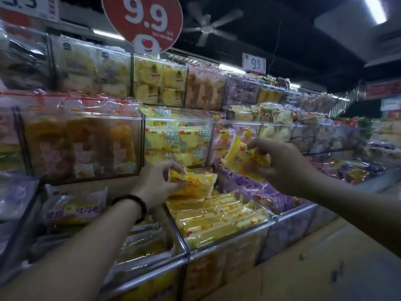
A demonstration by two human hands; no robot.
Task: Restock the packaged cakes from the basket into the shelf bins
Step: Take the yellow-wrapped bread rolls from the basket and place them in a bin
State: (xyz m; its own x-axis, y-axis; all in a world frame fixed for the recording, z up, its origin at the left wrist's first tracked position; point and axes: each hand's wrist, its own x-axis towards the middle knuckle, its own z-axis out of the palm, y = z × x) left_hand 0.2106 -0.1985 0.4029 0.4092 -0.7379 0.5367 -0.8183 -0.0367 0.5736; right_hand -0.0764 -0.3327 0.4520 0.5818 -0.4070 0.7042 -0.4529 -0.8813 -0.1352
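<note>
The left hand [156, 185], a dark beaded bracelet [138, 205] round its wrist, pinches a yellow packaged cake [195, 181] by its left end, thumb on top and fingers curled beneath. The pack is a glossy, crinkled plastic pillow with small red and orange print, held just above the far end of the lower bin [230, 235]. That bin is a clear, hard-walled trough with a pale metal front rail, and matching yellow packs [219, 220] lie in it in tilted rows, slick with glare

The right hand [280, 161] is higher and to the right. Its fingers are closed round a second yellow packaged cake [240, 157], which is tilted with its sealed edge up and to the left, in front of the middle shelf's clear bin wall. Below it, soft purple-wrapped packs [264, 192] fill the next bin on the right

On the middle shelf, square clear bins hold puffy yellow packs with white lettering [173, 140] and, further left, orange-brown cakes in clear wrap [76, 144]. Above hangs a round red price sign [142, 18] reading 9.9 — a small rectangular price tag [254, 63] shows the same figure further right, and a white ceiling fan [208, 27] is fixed to the dark ceiling
</note>
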